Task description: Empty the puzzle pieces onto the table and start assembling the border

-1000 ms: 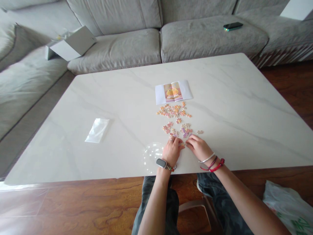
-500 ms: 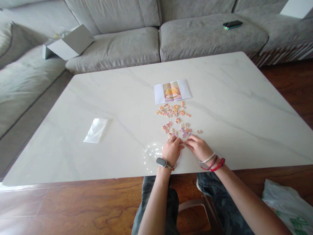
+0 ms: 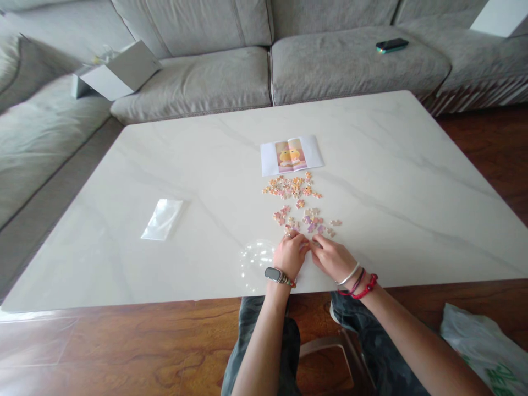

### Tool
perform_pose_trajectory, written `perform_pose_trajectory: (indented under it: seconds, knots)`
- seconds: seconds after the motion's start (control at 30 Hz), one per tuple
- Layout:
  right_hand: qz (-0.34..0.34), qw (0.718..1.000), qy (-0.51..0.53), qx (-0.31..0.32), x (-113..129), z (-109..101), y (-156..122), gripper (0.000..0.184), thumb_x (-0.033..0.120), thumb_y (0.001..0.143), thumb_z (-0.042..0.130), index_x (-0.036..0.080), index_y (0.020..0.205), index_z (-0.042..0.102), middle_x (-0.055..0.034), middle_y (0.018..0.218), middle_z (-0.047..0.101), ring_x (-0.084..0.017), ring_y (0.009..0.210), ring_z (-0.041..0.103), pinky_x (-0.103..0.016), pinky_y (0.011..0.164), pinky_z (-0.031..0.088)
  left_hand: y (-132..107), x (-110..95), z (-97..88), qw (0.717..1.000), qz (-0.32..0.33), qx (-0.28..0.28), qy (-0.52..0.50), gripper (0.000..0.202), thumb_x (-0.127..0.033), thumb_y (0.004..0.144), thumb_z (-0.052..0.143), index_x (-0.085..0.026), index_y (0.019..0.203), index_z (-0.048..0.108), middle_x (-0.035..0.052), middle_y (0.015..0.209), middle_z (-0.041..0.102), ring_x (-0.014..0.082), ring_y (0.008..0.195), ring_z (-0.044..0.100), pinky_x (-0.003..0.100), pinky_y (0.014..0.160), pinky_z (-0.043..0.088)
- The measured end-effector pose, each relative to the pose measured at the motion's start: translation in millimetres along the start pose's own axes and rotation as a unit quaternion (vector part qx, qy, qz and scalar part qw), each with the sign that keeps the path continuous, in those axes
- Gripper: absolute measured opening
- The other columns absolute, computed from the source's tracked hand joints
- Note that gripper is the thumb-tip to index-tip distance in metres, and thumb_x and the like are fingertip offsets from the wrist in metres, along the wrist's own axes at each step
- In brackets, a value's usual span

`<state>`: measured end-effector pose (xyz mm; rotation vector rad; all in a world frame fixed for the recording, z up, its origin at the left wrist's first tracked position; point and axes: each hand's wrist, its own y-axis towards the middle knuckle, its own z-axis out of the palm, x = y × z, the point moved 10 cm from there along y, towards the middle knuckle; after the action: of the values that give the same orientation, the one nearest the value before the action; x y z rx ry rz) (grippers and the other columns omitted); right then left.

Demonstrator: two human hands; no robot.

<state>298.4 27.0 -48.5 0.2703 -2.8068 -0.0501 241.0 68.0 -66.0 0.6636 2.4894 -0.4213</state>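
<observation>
Close to the table's near edge, my left hand (image 3: 291,254) and my right hand (image 3: 333,257) meet with fingers pinched together. A small pale puzzle piece seems to be gripped between their fingertips, mostly hidden by the fingers. Just beyond lie purple and pink puzzle pieces (image 3: 312,221), with pink pieces (image 3: 281,214) to their left. Two pale pieces (image 3: 336,223) rest to the right, near my right hand. Farther back is a larger spread of orange and pink pieces (image 3: 292,187). Behind it lies a creased reference sheet (image 3: 292,155) picturing yellow figures.
A clear plastic bag (image 3: 162,220) lies left on the white marble-look table (image 3: 206,159). A grey sofa (image 3: 358,66) stands behind, holding a phone (image 3: 391,45) and a white box (image 3: 124,71). A plastic carrier bag (image 3: 482,341) sits on the wooden floor at right.
My right hand has shifted slightly down, its fingers curling in more. A pale piece beside the right-hand cluster, earlier covered by that hand, now shows. My left hand stays almost in place.
</observation>
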Motion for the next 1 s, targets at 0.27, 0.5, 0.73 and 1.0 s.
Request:
perform_pose_trajectory:
  seconds: [0.27,0.5,0.73,1.0]
  knots:
    - [-0.033,0.999,0.04,-0.003,-1,1,-1,0.022,0.013,0.081,0.037,0.016,0.089,0.056,-0.0069,0.09,0.056,-0.013,0.075,0.055,-0.023,0.068,0.043,-1,4,-3.8,0.999,0.03,0.016,-0.041,0.018,-0.02,0.077,0.047,-0.023,0.088,0.061,0.0009,0.088,0.058,0.0122,0.079,0.055,0.023,0.073,0.042]
    - [0.011,0.997,-0.08,0.003,11,6,0,0.021,0.008,0.077,0.039,0.014,0.083,0.058,-0.0086,0.08,0.057,-0.015,0.065,0.053,-0.025,0.057,0.041,0,4,-3.8,1.0,0.01,0.003,-0.029,0.013,-0.016,0.074,0.047,-0.021,0.08,0.058,0.0013,0.082,0.056,0.0117,0.073,0.054,0.023,0.068,0.043]
    - [0.034,0.989,0.069,-0.13,-29,-30,-5,0.027,0.01,0.078,0.038,0.018,0.097,0.056,-0.0078,0.093,0.055,-0.016,0.081,0.054,-0.027,0.074,0.044,3,8,-1.7,0.998,0.015,0.009,-0.062,0.012,-0.017,0.07,0.05,-0.02,0.078,0.059,0.0008,0.079,0.054,0.0116,0.072,0.052,0.023,0.068,0.043]
    - [0.101,0.986,0.061,-0.122,-108,-26,-1,0.009,0.022,0.076,0.048,0.018,0.077,0.056,-0.0075,0.085,0.054,-0.018,0.079,0.055,-0.031,0.071,0.046,9,13,-7.2,0.991,0.032,0.007,-0.128,0.027,-0.017,0.069,0.053,-0.02,0.095,0.056,0.0003,0.08,0.057,0.0099,0.068,0.052,0.023,0.066,0.044]
